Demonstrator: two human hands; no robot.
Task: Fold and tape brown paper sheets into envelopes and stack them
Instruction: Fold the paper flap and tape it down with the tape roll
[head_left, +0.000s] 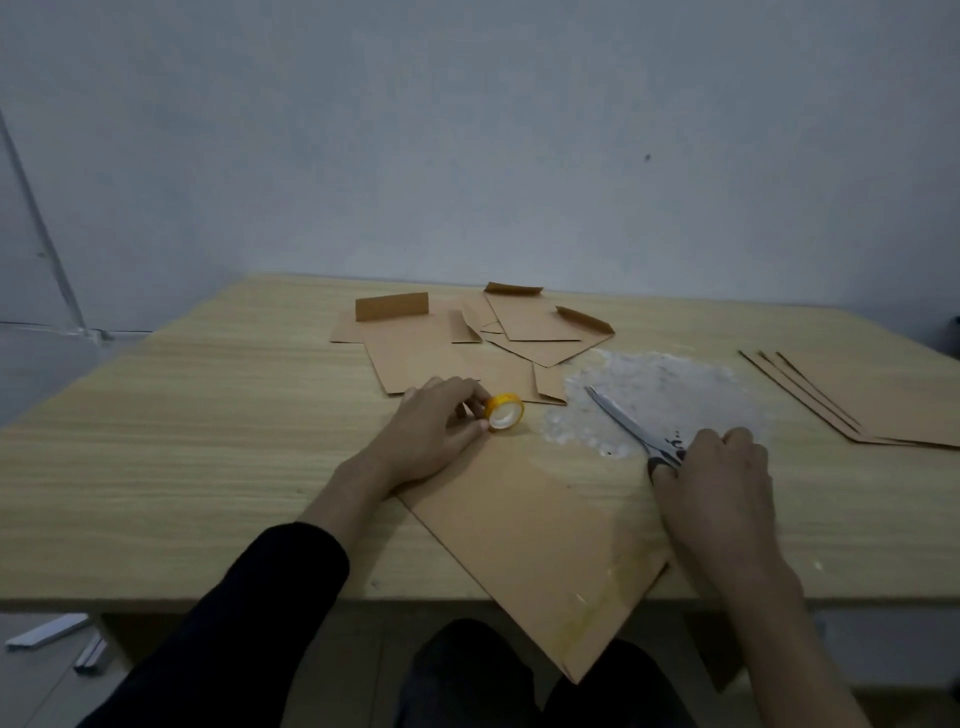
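A folded brown paper sheet (524, 535) lies in front of me, its near corner hanging over the table's front edge, with a tape strip along its right side. My left hand (431, 431) rests on its far left corner and pinches a small yellow tape roll (505, 411). My right hand (717, 493) grips the handles of metal scissors (623, 421), whose blades point away to the left. Several folded brown pieces (467, 343) lie scattered at the back centre. Flat brown sheets (872, 400) are stacked at the right.
The wooden table (182, 441) stands against a grey wall. A whitish rough patch (660, 395) marks its surface under the scissor blades. Pale strips (47, 631) lie on the floor at lower left. My legs are under the front edge.
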